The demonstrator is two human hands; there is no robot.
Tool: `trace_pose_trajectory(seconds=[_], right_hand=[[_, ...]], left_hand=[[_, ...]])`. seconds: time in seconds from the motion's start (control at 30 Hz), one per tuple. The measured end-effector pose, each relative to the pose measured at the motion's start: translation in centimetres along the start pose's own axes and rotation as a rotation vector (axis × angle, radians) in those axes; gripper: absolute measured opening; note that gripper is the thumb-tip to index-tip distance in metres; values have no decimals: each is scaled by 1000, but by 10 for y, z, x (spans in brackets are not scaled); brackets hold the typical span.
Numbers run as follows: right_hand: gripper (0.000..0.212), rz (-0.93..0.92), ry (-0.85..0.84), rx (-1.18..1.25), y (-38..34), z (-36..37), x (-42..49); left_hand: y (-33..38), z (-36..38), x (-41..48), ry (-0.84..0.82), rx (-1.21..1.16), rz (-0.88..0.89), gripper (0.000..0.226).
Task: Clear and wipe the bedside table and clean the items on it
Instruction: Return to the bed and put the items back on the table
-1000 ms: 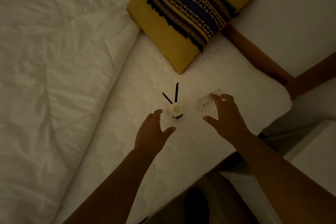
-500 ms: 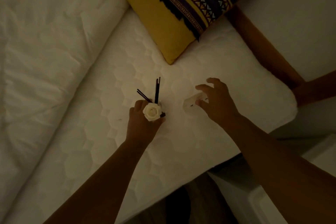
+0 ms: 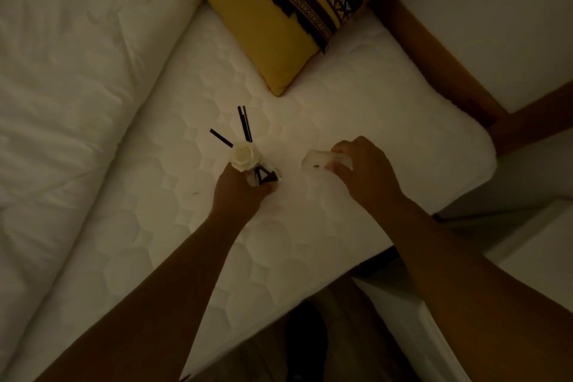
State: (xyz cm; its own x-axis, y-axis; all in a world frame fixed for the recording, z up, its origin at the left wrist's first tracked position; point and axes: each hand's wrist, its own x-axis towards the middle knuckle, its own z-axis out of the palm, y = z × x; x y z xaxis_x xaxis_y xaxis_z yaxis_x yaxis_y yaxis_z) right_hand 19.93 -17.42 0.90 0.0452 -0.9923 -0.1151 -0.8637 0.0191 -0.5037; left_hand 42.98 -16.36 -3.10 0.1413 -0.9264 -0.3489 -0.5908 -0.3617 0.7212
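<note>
A small reed diffuser bottle (image 3: 263, 175) with a white rose on top and dark sticks poking up is over the white mattress (image 3: 372, 108). My left hand (image 3: 240, 192) grips this bottle from below and behind. To its right lies a small clear plastic item (image 3: 316, 161) on the mattress; my right hand (image 3: 362, 170) holds its right end with curled fingers. The scene is dim, so fine detail of the clear item is hard to make out.
A yellow patterned cushion (image 3: 279, 28) lies at the head of the bed. A white duvet (image 3: 77, 87) is bunched along the left. A wooden bed frame (image 3: 440, 71) runs at the right, and a white bedside surface (image 3: 533, 260) shows at lower right.
My left hand closed round the diffuser bottle, which was standing free a second ago. My right hand curled onto the clear item. The view shifted up the bed.
</note>
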Motion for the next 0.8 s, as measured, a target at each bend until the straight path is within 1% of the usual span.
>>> trace_pose_trajectory(seconds=[0.17, 0.3, 0.43, 0.53, 0.6, 0.67, 0.73, 0.8], right_hand=[[31, 78, 106, 121, 23, -18, -42], [34, 193, 175, 157, 60, -46, -85], [32, 340, 212, 175, 104, -76, -141], [37, 450, 288, 130, 135, -96, -193], [32, 484, 360, 90, 154, -108, -234], [24, 523, 419, 63, 169, -117, -275], [21, 596, 465, 60, 182, -124, -315], [19, 701, 486, 80, 197, -130, -356]], left_hand=[[31, 13, -19, -105, 28, 37, 64], [72, 42, -37, -239, 5, 170, 56], [120, 85, -65, -374, 44, 303, 69], [146, 122, -95, -473, 107, 418, 70], [162, 150, -119, -554, 173, 482, 67], [176, 176, -144, -679, 223, 513, 62], [186, 205, -172, -842, 232, 565, 61], [197, 233, -208, -923, 202, 604, 63]])
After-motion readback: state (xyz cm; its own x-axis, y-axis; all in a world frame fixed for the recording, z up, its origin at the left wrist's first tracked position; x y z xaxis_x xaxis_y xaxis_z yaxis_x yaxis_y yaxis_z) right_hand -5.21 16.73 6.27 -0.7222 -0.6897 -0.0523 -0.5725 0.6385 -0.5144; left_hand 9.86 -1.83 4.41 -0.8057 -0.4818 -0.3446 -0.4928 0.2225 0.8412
